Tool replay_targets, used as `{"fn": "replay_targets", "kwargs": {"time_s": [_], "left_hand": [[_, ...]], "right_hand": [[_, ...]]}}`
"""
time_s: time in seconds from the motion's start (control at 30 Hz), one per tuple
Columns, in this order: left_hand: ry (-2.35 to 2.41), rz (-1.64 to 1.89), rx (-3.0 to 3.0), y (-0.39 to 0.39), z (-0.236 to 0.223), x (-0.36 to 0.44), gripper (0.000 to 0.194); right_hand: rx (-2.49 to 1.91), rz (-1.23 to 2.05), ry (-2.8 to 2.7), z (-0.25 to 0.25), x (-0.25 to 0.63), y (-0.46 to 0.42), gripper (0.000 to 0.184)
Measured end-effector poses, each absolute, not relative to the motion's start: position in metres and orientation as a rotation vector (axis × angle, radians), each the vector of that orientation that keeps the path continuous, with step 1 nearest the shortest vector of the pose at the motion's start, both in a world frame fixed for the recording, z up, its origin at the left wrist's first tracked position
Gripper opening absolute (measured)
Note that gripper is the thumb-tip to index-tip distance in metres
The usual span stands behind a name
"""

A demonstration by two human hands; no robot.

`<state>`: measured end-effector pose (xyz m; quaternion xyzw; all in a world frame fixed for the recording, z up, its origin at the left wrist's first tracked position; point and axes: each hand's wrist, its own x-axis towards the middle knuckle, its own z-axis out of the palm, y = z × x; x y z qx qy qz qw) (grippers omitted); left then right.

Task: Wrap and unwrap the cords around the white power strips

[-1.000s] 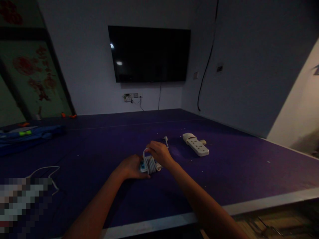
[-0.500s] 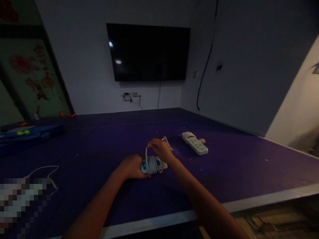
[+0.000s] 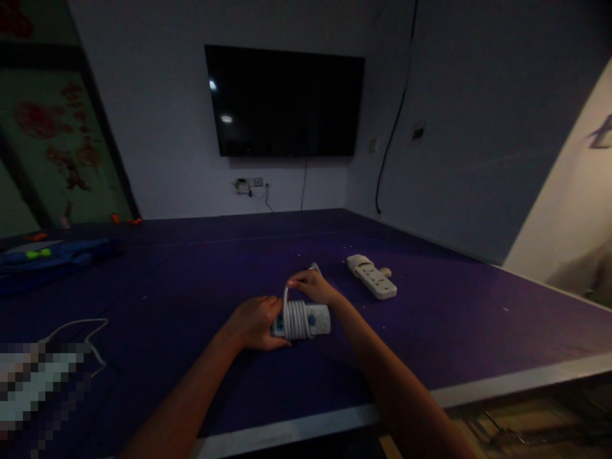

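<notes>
A white power strip (image 3: 321,319) with blue sockets is held low over the purple surface, its grey-white cord (image 3: 297,320) wound round its middle in several turns. My left hand (image 3: 258,323) is closed round the strip's left end. Above the coils, my right hand (image 3: 313,285) pinches the cord where it rises from the leftmost turn. A short piece of the cord shows behind the right hand; the rest of that end is hidden. To the right lies a second white power strip (image 3: 377,281), its own cord wrapped about its far end and its plug beside it.
The purple surface (image 3: 215,274) has a pale front edge (image 3: 335,421). Blue cloth (image 3: 71,253) lies at far left, with a thin white cable (image 3: 98,320) nearer me. A television (image 3: 287,102) hangs on the back wall; a black cable (image 3: 394,137) runs down the right wall.
My right hand has come slightly down and right with the cord, now pulled up close to the coils. The held strip has turned, showing more of its right end.
</notes>
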<state>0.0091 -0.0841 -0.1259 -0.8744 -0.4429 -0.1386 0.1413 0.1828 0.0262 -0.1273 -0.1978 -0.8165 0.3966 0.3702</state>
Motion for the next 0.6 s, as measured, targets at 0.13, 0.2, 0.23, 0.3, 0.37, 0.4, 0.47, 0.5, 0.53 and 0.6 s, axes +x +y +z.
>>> {"fn": "replay_targets", "kwargs": {"time_s": [0.13, 0.2, 0.23, 0.3, 0.37, 0.4, 0.47, 0.5, 0.53, 0.6], "left_hand": [[-1.211, -0.535, -2.499, -0.083, -0.131, 0.009, 0.053], [-1.192, -0.592, -2.494, -0.083, -0.131, 0.010, 0.054], [-1.186, -0.615, -2.490, -0.084, -0.131, 0.011, 0.054], [-1.178, -0.643, -2.479, -0.085, -0.130, 0.013, 0.054], [-1.171, -0.644, -2.474, -0.086, -0.129, 0.014, 0.053], [-1.168, -0.638, -2.474, -0.087, -0.129, 0.014, 0.052], [-1.166, -0.623, -2.480, -0.087, -0.129, 0.014, 0.051], [-1.166, -0.617, -2.482, -0.088, -0.129, 0.014, 0.051], [-1.167, -0.615, -2.484, -0.087, -0.129, 0.013, 0.051], [-1.168, -0.624, -2.484, -0.087, -0.130, 0.012, 0.052]], "right_hand": [[-0.506, 1.239, -2.090, -0.129, 0.186, 0.031, 0.048], [-0.512, 1.331, -2.063, -0.131, 0.187, 0.032, 0.046], [-0.517, 1.371, -2.035, -0.132, 0.187, 0.032, 0.045], [-0.527, 1.437, -1.971, -0.134, 0.187, 0.030, 0.041], [-0.526, 1.501, -1.925, -0.136, 0.186, 0.028, 0.039], [-0.520, 1.530, -1.914, -0.136, 0.185, 0.027, 0.039], [-0.505, 1.584, -1.906, -0.137, 0.183, 0.024, 0.039], [-0.499, 1.605, -1.904, -0.137, 0.182, 0.023, 0.040], [-0.497, 1.623, -1.902, -0.137, 0.181, 0.022, 0.040], [-0.501, 1.650, -1.882, -0.138, 0.179, 0.021, 0.041]]}}
